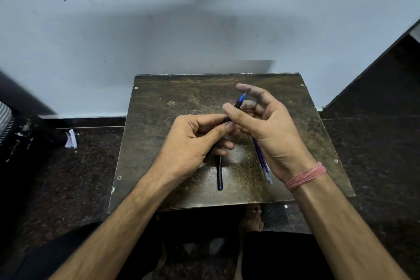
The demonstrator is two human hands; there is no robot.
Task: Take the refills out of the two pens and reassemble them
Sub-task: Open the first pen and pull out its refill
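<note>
Both hands hold one black pen point(238, 104) above the small dark table point(163, 102). Its blue tip with a thin metal point sticks up between my right fingers. My left hand point(193, 141) pinches the pen's lower barrel between thumb and forefinger. My right hand point(263, 125) grips the upper part near the tip with its thumb, the other fingers spread. A second black pen barrel point(220, 175) lies on the table under my left hand. Thin blue refills point(263, 163) lie side by side under my right palm, partly hidden.
The table stands against a pale wall on a dark speckled floor. A scrap of white paper point(71, 139) lies on the floor to the left. A bare foot point(252, 218) shows below the table's near edge. A pink thread band point(305, 175) circles my right wrist.
</note>
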